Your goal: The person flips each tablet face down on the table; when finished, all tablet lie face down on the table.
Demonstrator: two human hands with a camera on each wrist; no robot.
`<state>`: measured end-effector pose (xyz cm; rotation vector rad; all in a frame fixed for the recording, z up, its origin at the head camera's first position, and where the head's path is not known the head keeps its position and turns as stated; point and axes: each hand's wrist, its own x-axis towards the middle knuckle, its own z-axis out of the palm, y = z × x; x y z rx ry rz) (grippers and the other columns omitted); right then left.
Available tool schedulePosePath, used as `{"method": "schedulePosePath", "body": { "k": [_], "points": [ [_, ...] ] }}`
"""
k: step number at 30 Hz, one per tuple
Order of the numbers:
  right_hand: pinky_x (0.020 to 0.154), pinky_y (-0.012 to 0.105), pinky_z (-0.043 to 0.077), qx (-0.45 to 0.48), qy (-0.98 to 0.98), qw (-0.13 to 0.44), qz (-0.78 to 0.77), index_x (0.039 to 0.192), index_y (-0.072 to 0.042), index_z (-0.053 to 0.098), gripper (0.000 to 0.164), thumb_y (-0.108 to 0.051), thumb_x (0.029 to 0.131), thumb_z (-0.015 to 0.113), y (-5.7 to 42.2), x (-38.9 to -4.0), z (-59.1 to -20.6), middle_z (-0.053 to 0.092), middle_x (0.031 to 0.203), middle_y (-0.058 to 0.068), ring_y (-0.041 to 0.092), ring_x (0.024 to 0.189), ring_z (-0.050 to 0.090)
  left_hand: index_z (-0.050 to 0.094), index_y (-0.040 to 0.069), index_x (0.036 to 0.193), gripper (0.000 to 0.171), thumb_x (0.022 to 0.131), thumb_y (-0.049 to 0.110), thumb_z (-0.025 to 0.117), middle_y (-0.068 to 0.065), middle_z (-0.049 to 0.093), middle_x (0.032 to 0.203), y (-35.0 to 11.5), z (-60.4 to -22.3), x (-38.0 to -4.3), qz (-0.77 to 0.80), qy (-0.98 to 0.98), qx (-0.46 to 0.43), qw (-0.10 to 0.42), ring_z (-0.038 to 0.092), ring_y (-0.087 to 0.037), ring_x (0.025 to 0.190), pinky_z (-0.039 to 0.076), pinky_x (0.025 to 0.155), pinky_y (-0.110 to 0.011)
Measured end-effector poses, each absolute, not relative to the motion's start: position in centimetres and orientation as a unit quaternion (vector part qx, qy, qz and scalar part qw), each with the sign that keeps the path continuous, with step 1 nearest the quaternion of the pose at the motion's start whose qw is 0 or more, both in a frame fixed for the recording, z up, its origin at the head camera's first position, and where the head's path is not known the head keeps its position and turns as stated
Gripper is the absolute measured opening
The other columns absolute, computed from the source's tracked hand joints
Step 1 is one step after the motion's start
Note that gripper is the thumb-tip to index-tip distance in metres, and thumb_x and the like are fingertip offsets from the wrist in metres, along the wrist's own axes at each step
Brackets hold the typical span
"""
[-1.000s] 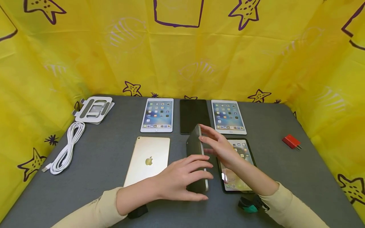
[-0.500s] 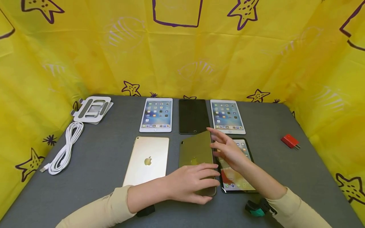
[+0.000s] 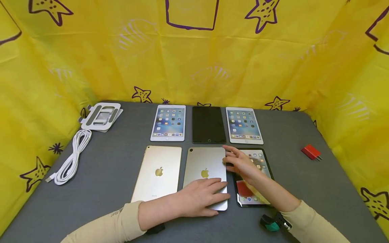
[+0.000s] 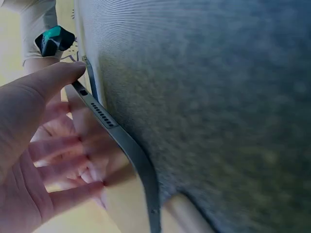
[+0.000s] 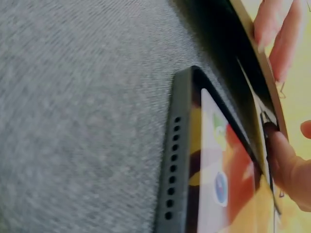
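Observation:
A grey tablet point(image 3: 199, 160), back up, lies almost flat between a gold tablet point(image 3: 161, 162) and a black-framed tablet point(image 3: 259, 162) with a lit screen. My left hand point(image 3: 202, 197) rests on its lower back with the fingers spread. In the left wrist view, the thumb point(image 4: 65, 73) touches its lower edge. My right hand point(image 3: 244, 165) holds the upper right edge. In the right wrist view that long edge point(image 5: 265, 68) is slightly raised off the table, and a right-hand digit point(image 5: 286, 160) is at its underside. Part of the grey tablet is hidden under the left hand.
Behind stand a row of tablets: a white one point(image 3: 168, 121), a dark one point(image 3: 208, 125), another white one point(image 3: 244, 125). A folded stand point(image 3: 100, 116) and a coiled white cable point(image 3: 73, 158) lie left, a red charger plug point(image 3: 311, 152) right. Yellow cloth surrounds the table.
The grey tablet, upright on its long edge a second ago, has tipped down to the left and is now nearly flat, back up. Both hands have followed it down.

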<state>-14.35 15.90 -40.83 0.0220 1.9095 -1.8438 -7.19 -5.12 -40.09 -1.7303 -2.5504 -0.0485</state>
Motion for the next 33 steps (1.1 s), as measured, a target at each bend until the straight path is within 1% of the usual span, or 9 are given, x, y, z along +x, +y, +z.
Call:
{"method": "schedulePosePath", "body": {
  "k": [2,4,6,12,17,20,23,30,33],
  "points": [
    [0.099,0.045,0.044,0.01,0.703,0.242,-0.669,0.152,-0.003,0.026,0.064,-0.007,0.093,0.052,15.9,-14.3,-41.0,0.023,0.154,0.028,0.032,0.119,0.047,0.051,0.026,0.143,0.056,0.094,0.053,0.056,-0.005,0.048,0.145,-5.3,-40.2,-7.0,0.006,-0.837,-0.546,0.028,0.041,-0.022,0.135,0.042,0.103,-0.031],
    [0.106,0.053,0.036,0.01,0.709,0.243,-0.662,0.153,-0.002,0.024,0.065,-0.008,0.094,0.051,15.7,-14.1,-40.9,0.02,0.155,0.028,0.039,0.129,0.04,0.049,0.026,0.144,0.058,0.094,0.055,0.054,-0.005,0.048,0.145,-5.4,-40.4,-7.0,0.01,-0.842,-0.539,0.028,0.041,-0.023,0.135,0.042,0.103,-0.031],
    [0.109,0.057,0.029,0.008,0.715,0.241,-0.657,0.153,-0.001,0.021,0.066,-0.008,0.095,0.051,15.5,-13.9,-40.7,0.018,0.155,0.028,0.042,0.134,0.034,0.049,0.025,0.145,0.058,0.095,0.054,0.053,-0.005,0.048,0.145,-5.4,-40.5,-7.0,0.008,-0.842,-0.539,0.029,0.042,-0.023,0.135,0.042,0.103,-0.031],
    [0.113,0.056,0.022,-0.003,0.73,0.238,-0.64,0.154,0.001,0.014,0.072,-0.011,0.094,0.053,15.0,-13.5,-40.5,0.021,0.154,0.028,0.039,0.139,0.026,0.048,0.025,0.145,0.058,0.095,0.055,0.053,-0.006,0.048,0.145,-5.0,-40.8,-7.0,0.029,-0.841,-0.538,0.041,0.043,-0.024,0.133,0.043,0.102,-0.032],
    [0.116,0.052,0.013,-0.005,0.727,0.239,-0.643,0.154,0.003,0.013,0.07,-0.01,0.096,0.05,15.1,-13.5,-40.5,0.013,0.159,0.023,0.039,0.145,0.012,0.049,0.025,0.144,0.059,0.094,0.056,0.053,-0.006,0.049,0.144,-4.8,-40.9,-7.0,0.042,-0.841,-0.537,0.049,0.044,-0.024,0.132,0.045,0.1,-0.032],
    [0.116,0.052,0.008,0.002,0.721,0.249,-0.646,0.154,0.002,0.013,0.068,-0.01,0.097,0.049,15.1,-13.4,-40.5,0.01,0.16,0.02,0.037,0.147,0.007,0.05,0.026,0.144,0.059,0.094,0.057,0.054,-0.005,0.049,0.143,-4.8,-40.9,-7.1,0.048,-0.841,-0.536,0.048,0.044,-0.024,0.132,0.045,0.099,-0.031],
    [0.116,0.054,0.007,0.006,0.715,0.258,-0.65,0.155,-0.002,0.014,0.069,-0.011,0.097,0.05,15.2,-13.2,-40.6,0.011,0.16,0.02,0.036,0.147,0.007,0.05,0.027,0.144,0.059,0.093,0.058,0.054,-0.005,0.05,0.143,-4.7,-41.0,-7.2,0.053,-0.842,-0.534,0.045,0.044,-0.023,0.132,0.046,0.098,-0.03],
    [0.114,0.059,0.013,0.004,0.724,0.259,-0.639,0.156,-0.007,0.015,0.072,-0.013,0.096,0.053,15.1,-12.6,-40.7,0.016,0.158,0.023,0.037,0.144,0.017,0.051,0.028,0.143,0.06,0.092,0.06,0.055,-0.004,0.051,0.142,-4.7,-41.1,-7.3,0.057,-0.841,-0.535,0.058,0.045,-0.022,0.131,0.048,0.095,-0.028],
    [0.114,0.058,0.013,0.004,0.734,0.255,-0.629,0.156,-0.009,0.017,0.072,-0.014,0.095,0.055,15.0,-12.6,-40.8,0.018,0.158,0.022,0.037,0.143,0.019,0.052,0.028,0.142,0.06,0.091,0.061,0.055,-0.004,0.051,0.141,-4.8,-41.2,-7.3,0.057,-0.84,-0.535,0.063,0.045,-0.022,0.13,0.048,0.094,-0.028]
  ]
}}
